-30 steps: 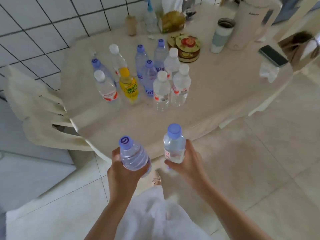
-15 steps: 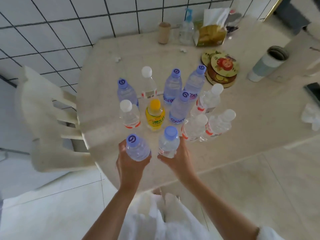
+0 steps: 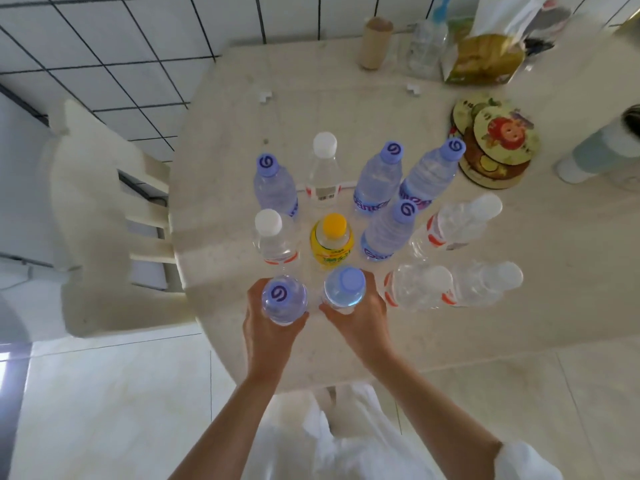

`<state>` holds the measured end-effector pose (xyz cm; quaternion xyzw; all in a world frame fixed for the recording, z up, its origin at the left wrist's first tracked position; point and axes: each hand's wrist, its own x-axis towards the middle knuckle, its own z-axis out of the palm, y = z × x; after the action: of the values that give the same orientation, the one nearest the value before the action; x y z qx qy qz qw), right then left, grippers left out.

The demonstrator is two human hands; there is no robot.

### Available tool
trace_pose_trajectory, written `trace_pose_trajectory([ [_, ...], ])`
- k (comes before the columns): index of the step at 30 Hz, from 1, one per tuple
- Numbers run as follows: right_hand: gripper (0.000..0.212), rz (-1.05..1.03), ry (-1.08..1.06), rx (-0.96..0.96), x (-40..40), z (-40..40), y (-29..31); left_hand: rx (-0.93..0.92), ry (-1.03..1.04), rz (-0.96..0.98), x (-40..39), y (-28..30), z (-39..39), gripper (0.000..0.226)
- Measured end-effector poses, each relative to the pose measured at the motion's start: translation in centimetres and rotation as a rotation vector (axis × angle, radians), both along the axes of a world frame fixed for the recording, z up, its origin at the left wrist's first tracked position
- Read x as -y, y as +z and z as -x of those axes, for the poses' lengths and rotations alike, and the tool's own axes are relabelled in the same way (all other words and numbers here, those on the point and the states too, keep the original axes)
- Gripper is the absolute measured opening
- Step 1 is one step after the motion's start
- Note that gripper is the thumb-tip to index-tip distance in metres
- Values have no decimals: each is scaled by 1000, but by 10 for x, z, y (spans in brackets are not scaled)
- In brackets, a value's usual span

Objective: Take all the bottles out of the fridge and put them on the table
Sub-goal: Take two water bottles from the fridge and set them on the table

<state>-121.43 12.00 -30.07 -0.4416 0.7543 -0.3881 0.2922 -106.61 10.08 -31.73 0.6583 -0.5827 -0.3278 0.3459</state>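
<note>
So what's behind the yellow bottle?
Right behind the yellow bottle stands a clear bottle with a white cap, a barcode on its label. Its bottom is hidden by the yellow one. Bare table lies farther back.

Home dining corner: tiled wall (image 3: 138, 46), table (image 3: 346, 109), chair (image 3: 90, 220).

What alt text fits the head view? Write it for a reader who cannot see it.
Two bare hands lower water bottles at the near edge of a cream table: the left hand grips a purple-capped bottle, the right hand a blue-capped bottle. Ten bottles already stand there, including a yellow drink bottle.
</note>
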Motion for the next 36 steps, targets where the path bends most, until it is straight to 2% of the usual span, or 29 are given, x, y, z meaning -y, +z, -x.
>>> trace_pose_trajectory([
  [4,81,47,26,-45,-1,3,0,27,-41,28,1,-1,-4,86],
  [10,64,-74,66,49,-2,8,-9,51,-72,-17,3,-5,-9,91],
  [16,62,-98,60,96,-8,6,-19,27,-104,-55,3,-6,-15,90],
  [20,68,-135,44,97,-7,7,-19,-9,-110,-59,3,-6,-13,88],
  [24,71,-156,83,94,-10,7,-12,-53,-118,-78,-3,0,-14,77],
  [32,55,-158,139,40,-54,9,7,-129,-9,-153,-44,14,-16,64],
  [36,45,-135,179,72,-99,9,14,-144,22,-173,-95,22,-13,47],
])
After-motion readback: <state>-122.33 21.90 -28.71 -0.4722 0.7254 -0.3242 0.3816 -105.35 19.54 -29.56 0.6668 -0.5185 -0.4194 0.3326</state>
